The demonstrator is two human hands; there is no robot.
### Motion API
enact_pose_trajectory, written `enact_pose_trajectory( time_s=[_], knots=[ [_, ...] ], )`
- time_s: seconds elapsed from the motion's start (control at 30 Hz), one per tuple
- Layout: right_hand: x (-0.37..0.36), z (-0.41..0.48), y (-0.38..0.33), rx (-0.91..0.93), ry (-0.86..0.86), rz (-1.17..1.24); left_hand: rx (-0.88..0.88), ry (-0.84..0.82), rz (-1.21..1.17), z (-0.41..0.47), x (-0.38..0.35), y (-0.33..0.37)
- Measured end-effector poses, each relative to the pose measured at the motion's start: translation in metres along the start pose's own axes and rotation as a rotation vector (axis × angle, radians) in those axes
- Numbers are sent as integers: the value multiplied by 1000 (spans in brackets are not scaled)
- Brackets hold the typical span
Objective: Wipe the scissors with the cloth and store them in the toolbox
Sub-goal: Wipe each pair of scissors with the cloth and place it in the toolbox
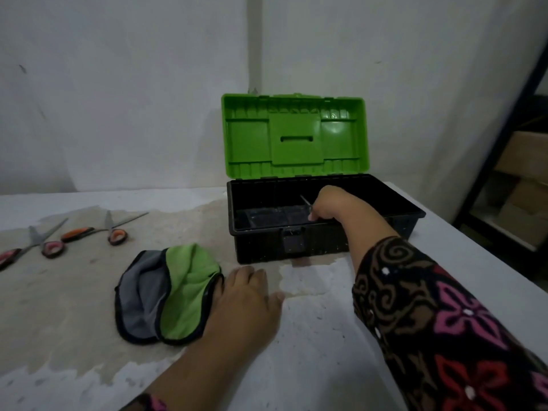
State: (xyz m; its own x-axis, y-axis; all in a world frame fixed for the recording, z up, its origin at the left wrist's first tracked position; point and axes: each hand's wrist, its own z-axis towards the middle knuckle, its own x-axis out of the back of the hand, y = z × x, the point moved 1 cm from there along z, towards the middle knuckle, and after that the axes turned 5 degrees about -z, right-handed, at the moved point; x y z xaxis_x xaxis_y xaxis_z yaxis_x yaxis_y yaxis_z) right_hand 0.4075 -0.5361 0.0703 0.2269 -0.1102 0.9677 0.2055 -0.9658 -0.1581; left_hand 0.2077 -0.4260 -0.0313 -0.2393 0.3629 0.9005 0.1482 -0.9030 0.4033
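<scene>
A black toolbox (394,200) with its green lid (295,134) raised stands at the back of the table. My right hand (332,204) reaches inside it, closed around a pair of scissors (305,201) of which only a grey blade shows. My left hand (247,301) rests flat on the table, fingers apart, touching the right edge of a folded green and grey cloth (169,292). Two more pairs of scissors, one (117,228) nearer the middle and one (47,241) farther left, lie open on the table's left side.
The white table (311,336) has a worn, stained patch across its left and middle. A white wall stands right behind the toolbox. A dark shelf frame (501,137) with cardboard boxes stands past the table's right edge.
</scene>
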Motion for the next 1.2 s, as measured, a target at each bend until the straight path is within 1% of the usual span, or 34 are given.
enact_pose_trajectory(
  time_s=[0.1,0.2,0.27,0.33,0.4,0.47,0.5,0.57,0.6,0.63,0.7,0.77,0.83,0.9,0.97,1.03,1.1,1.2],
  knots=[
    [-3,8,0,-12,-89,-105,1,0,17,0,1,1],
    [-5,9,0,-24,-108,-124,4,-3,16,-1,2,2],
    [-4,4,-1,-37,-78,-95,4,-3,17,-1,1,1],
    [-1,-5,-1,-48,32,-51,4,-1,16,-2,1,1],
    [2,-14,1,-99,158,90,11,-6,-6,-2,1,0],
    [5,-29,-2,-96,288,345,23,4,-63,-3,2,0],
    [5,-39,-7,-52,336,466,27,29,-137,-3,2,-1],
    [-1,-64,-29,92,377,668,67,76,-388,-6,10,-5],
    [-8,-78,-44,162,372,747,87,96,-512,-7,17,-7],
    [-16,-91,-59,230,349,788,100,112,-584,-9,29,-10],
    [-37,-109,-88,336,278,779,133,183,-654,-14,53,-20],
    [-60,-121,-116,403,196,728,183,285,-739,-20,76,-36],
    [-82,-129,-141,430,112,693,254,377,-807,-24,94,-56],
    [-100,-134,-164,423,62,621,315,423,-789,-27,108,-80],
    [-111,-136,-182,402,72,512,369,428,-725,-27,117,-107],
    [-119,-135,-197,372,126,460,437,413,-659,-25,121,-135],
    [-126,-133,-208,333,180,458,479,381,-591,-18,120,-162],
    [-137,-127,-212,302,223,484,493,316,-504,2,118,-199]
  ],
)
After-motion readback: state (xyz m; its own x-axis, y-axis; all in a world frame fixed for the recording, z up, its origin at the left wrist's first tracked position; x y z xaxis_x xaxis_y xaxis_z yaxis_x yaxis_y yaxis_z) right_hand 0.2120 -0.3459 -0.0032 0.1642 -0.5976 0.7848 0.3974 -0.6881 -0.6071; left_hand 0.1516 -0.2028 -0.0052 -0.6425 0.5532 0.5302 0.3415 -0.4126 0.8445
